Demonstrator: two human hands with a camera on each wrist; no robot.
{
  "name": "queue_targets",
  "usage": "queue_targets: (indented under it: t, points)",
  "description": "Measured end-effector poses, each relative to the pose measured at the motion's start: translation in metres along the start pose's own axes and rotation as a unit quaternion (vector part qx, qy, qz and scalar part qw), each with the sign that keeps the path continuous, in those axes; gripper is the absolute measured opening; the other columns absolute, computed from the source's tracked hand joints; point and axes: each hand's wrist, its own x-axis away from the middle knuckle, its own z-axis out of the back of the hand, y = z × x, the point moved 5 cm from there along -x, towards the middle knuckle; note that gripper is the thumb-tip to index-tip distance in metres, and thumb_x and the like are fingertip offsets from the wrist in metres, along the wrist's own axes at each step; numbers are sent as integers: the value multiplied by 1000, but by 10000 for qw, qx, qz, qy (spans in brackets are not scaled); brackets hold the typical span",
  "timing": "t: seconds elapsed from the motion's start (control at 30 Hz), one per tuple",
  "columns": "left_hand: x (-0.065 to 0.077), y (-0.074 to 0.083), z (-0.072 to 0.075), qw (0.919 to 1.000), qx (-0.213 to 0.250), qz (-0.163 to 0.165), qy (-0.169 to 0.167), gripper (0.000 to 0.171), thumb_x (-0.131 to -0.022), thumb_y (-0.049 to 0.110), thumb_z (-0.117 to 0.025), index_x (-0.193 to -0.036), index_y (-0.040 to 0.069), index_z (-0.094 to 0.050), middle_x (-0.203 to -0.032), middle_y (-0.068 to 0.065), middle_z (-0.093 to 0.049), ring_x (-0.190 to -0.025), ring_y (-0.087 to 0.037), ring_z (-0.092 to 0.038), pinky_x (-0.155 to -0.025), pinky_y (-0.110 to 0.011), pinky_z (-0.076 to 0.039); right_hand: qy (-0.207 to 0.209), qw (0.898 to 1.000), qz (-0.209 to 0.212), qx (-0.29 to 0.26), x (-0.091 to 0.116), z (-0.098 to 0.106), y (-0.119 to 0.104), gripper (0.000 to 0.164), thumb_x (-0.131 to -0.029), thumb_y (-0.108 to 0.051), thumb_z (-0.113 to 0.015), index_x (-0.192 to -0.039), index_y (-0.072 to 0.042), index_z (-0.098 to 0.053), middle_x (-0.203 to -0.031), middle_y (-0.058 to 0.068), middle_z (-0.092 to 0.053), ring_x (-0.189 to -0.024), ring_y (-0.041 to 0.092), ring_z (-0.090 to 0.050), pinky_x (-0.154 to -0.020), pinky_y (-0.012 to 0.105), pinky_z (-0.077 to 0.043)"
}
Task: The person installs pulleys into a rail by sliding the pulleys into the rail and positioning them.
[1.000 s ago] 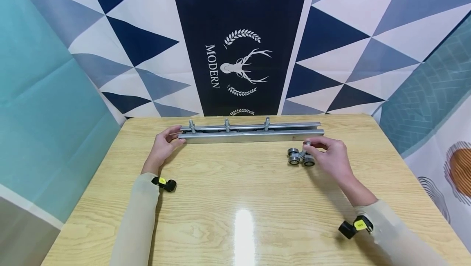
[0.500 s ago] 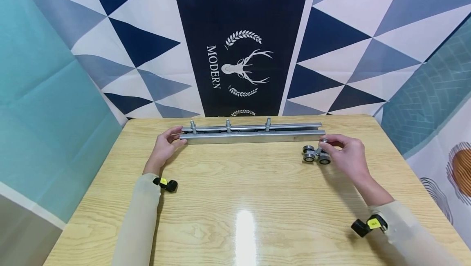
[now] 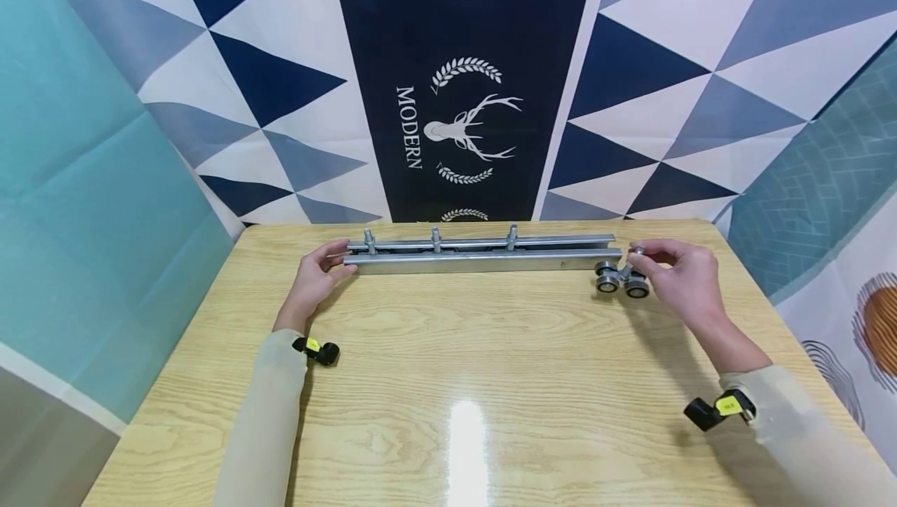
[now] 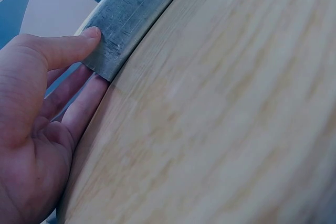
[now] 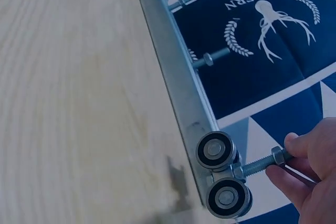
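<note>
A silver metal channel track (image 3: 476, 261) lies along the back of the table, slot side up. Three bolts (image 3: 512, 237) with nuts stand up out of its slot. My left hand (image 3: 312, 277) holds the track's left end, thumb (image 4: 90, 34) on the front face and fingers round the end. My right hand (image 3: 683, 277) pinches the upright bolt (image 5: 257, 166) of a roller trolley (image 3: 622, 281) between thumb and fingers. The trolley's dark-rimmed wheels (image 5: 227, 198) hang down above the table, close in front of the track's right end.
The wooden table (image 3: 392, 382) reaches forward to a patterned cloth backdrop (image 3: 455, 63). Teal cloth (image 3: 91, 180) hangs at the left and more patterned cloth (image 3: 841, 258) at the right. Each wrist bears a small black camera (image 3: 703, 413).
My right hand has moved right and farther back with the trolley, from in front of the track to beside its right end. My left hand stays on the track's left end.
</note>
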Motion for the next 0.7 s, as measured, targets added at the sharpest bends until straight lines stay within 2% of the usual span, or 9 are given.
queue_targets:
  t: [0.2,0.23,0.3,0.4,0.43,0.47,0.6,0.67,0.7]
  points:
    - [1,1,0,10000,-21,-34,-24,63,-109,4,-72,-168,6,-51,-171,-24,-52,-160,-44,-51,-137,-55,-41,64,9999,-67,121,-14,10,3,29,-106,-15,-79,-126,6,-82,-121,31,-82,-80,-31,-51,-62,5,-47]
    - [1,2,1,10000,-23,-39,-25,63,-109,4,-72,-168,6,-51,-171,-24,-52,-161,-44,-50,-137,-55,-41,93,9999,-50,96,-16,11,3,29,-106,-14,-79,-126,7,-82,-114,25,-85,-80,-30,-51,-62,5,-47]
    - [2,2,2,10000,9,-34,-24,62,-109,4,-72,-168,7,-52,-171,-24,-52,-161,-44,-50,-138,-56,-40,169,9998,-47,49,-22,14,4,29,-106,-14,-80,-126,7,-82,-99,0,-86,-79,-29,-52,-63,5,-46]
    - [2,2,3,10000,33,-33,-22,63,-109,4,-72,-168,6,-51,-171,-25,-51,-161,-44,-49,-138,-56,-39,256,9997,-27,-25,-29,18,6,29,-105,-12,-80,-127,7,-81,-85,-40,-65,-76,-29,-52,-64,3,-45]
    - [3,3,3,10000,64,-27,-27,63,-109,4,-72,-168,6,-51,-171,-25,-51,-162,-44,-49,-139,-56,-39,276,9996,-32,-33,-31,19,6,29,-105,-12,-79,-127,7,-81,-83,-49,-56,-76,-29,-52,-64,2,-45]
    - [3,3,3,10000,62,-23,-42,63,-109,4,-71,-169,6,-50,-172,-26,-50,-162,-45,-49,-138,-56,-39,285,9996,-30,-29,-33,20,7,29,-106,-13,-79,-128,6,-81,-81,-52,-52,-75,-29,-52,-64,2,-44]
    - [3,3,1,9999,86,-11,-65,64,-109,4,-72,-169,5,-50,-172,-25,-50,-161,-44,-49,-138,-56,-39,335,9994,-51,55,-41,23,10,30,-107,-16,-77,-128,5,-82,-78,-55,-49,-74,-31,-51,-64,1,-44]
    - [3,3,0,10000,58,-29,-62,64,-109,4,-72,-169,5,-50,-172,-25,-50,-161,-44,-49,-138,-56,-40,380,9992,-95,127,-45,25,11,31,-108,-18,-77,-128,4,-82,-80,-46,-58,-73,-31,-51,-64,1,-44]
    - [3,3,0,10000,61,-38,-56,63,-109,4,-73,-168,5,-51,-172,-25,-50,-161,-44,-50,-138,-56,-39,410,9989,-137,170,-47,26,12,31,-108,-19,-77,-128,4,-82,-81,-38,-68,-73,-31,-50,-64,1,-43]
